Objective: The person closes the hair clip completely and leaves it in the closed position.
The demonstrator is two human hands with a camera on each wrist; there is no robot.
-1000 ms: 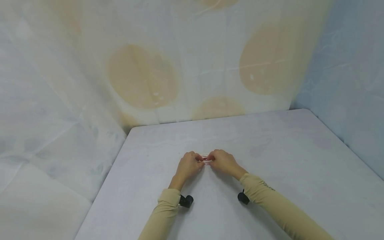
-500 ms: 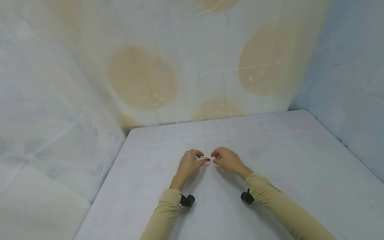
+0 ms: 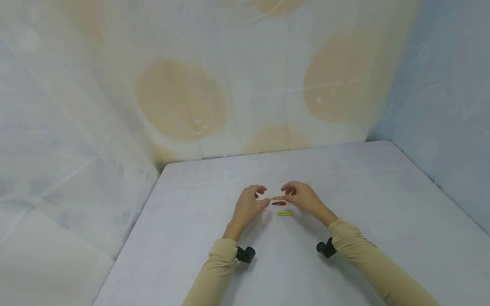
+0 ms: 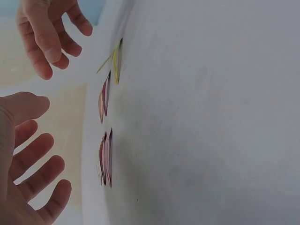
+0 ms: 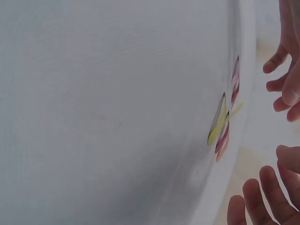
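Two hands hover over the middle of the desk (image 3: 344, 178), fingers loosely spread and holding nothing: left hand (image 3: 248, 205), then right hand (image 3: 302, 197). Between them lie small hair clips, the orange clip (image 3: 276, 198), dark red clip (image 3: 278, 203) and yellow clip (image 3: 283, 213) nearest the desk's front edge. The left wrist view alone shows a pink clip (image 4: 106, 158), which the left hand hides from overhead. A second ago both hands pinched the clips together.

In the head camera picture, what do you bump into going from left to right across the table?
Left hand → dark red hair clip and yellow hair clip, nearly level with each other → right hand. Other clips lie half hidden by the left hand's fingers, so their place is unclear.
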